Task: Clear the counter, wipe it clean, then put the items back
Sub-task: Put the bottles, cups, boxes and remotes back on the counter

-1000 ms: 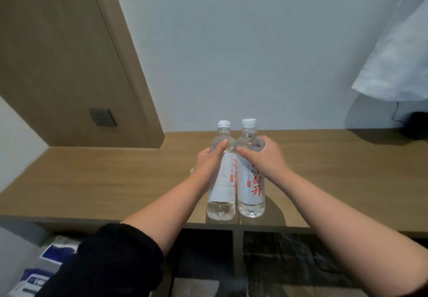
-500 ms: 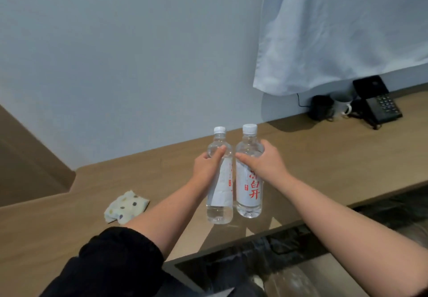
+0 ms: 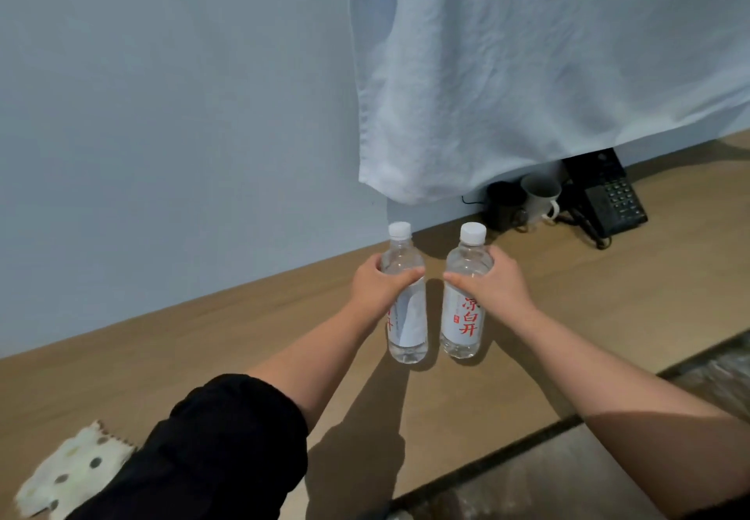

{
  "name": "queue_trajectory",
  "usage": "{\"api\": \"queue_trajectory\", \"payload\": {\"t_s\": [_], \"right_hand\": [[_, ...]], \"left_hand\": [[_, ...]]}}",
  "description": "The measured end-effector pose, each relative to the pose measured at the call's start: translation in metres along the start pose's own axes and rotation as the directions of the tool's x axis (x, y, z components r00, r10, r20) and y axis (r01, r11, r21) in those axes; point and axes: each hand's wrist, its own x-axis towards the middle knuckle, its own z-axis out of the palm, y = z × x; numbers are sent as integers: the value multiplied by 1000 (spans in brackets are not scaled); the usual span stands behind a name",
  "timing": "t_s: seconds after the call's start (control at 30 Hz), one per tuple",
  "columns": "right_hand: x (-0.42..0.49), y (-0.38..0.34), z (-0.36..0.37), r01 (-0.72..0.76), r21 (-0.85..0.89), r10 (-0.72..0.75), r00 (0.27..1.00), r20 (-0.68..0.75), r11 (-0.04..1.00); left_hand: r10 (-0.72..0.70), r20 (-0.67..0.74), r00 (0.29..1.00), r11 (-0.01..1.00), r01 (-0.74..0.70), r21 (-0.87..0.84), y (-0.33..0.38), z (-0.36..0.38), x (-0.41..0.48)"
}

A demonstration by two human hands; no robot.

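Both arms (image 3: 324,353) outstretched | left hand (image 3: 375,288) grips left bottle (image 3: 410,326) | right hand (image 3: 501,286) grips right bottle (image 3: 462,322) (both upright)

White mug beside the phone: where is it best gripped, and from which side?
By its handle, coming low from the front right. The white mug stands upright with the handle turned that way; a black mug crowds its left, and the hanging cloth probably blocks a reach from above.
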Motion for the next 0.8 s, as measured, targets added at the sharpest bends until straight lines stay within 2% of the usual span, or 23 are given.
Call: {"api": "queue_trajectory", "payload": {"t_s": [0.23, 0.47, 0.8], "right_hand": [[56, 45, -52, -37, -40, 39, 999, 36, 999], [113, 78, -104, 45, -108, -31, 992, 123, 993], [151, 96, -128, 111, -43, -95, 958, 270, 993]], "left_hand": [[7, -27, 1000, 996, -5, 86, 8, 65, 33], [-7, -138, 990, 998, 16, 63, 22, 135, 59], [35, -252, 967, 995, -10, 100, 31, 192, 82]]}}
